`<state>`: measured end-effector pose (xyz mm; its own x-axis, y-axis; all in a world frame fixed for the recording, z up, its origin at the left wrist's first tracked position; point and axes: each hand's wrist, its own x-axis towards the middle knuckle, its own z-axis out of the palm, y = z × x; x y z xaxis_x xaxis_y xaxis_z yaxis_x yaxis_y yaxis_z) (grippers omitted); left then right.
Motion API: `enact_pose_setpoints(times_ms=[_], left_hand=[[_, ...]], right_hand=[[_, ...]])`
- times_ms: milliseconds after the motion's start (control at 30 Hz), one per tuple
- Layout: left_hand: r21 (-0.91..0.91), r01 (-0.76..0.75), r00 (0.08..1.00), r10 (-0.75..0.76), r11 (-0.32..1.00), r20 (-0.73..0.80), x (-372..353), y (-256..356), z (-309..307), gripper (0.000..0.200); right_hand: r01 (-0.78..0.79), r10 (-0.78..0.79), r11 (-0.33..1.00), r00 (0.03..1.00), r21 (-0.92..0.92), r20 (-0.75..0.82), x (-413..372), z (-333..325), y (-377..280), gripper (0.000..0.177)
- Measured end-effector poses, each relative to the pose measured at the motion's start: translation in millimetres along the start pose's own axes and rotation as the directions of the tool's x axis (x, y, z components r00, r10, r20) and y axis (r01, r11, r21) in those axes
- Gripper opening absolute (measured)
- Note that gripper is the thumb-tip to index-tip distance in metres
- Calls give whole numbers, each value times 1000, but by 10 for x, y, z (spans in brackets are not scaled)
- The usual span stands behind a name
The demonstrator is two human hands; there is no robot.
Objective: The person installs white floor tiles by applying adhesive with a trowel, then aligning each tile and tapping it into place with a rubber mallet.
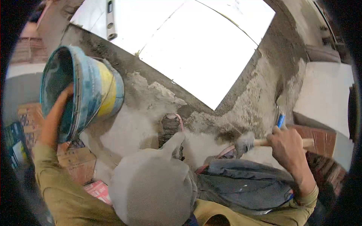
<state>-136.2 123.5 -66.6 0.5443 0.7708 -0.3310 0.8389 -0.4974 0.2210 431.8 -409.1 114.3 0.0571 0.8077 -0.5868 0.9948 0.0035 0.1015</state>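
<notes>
While left hand (67, 94) grips the tipped bucket (92, 88) (inside dark), right hand (288, 146) clenches a mallet (246, 143).

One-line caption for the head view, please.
Left hand holds a tilted blue bucket above a mortar bed beside white tiles; right hand holds a wooden-handled tool.

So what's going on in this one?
A person is crouched over a floor that is partly tiled. The left hand grips the rim of a bucket, held up and tipped on its side above grey mortar. The right hand holds a mallet by its wooden handle, low over the mortar. Large white tiles lie beyond, with a level resting on one. Nothing visibly pours from the bucket.
</notes>
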Motion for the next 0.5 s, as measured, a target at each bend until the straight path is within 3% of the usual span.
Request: enact_pose_setpoints(times_ms=[67, 133, 333, 500], left_hand=[[26, -10, 1000, 9, 1000, 17, 24, -155, 126, 38], [42, -20, 1000, 20, 999, 20, -50, -261, 197, 38], [87, -42, 999, 42, 995, 1, 6, -423, 210, 39], [140, -64, 997, 69, 988, -33, -117, -499, 84, 39]], right_hand=[[-67, 54, 995, 983, 71, 174, -236, -6, -65, 5], [-110, 88, 990, 971, 88, 222, -422, 1, -116, 5], [-221, 164, 947, 957, 232, 239, -547, 75, -47, 3], [-273, 264, 939, 962, 208, 72, -568, 84, -8, 6]])
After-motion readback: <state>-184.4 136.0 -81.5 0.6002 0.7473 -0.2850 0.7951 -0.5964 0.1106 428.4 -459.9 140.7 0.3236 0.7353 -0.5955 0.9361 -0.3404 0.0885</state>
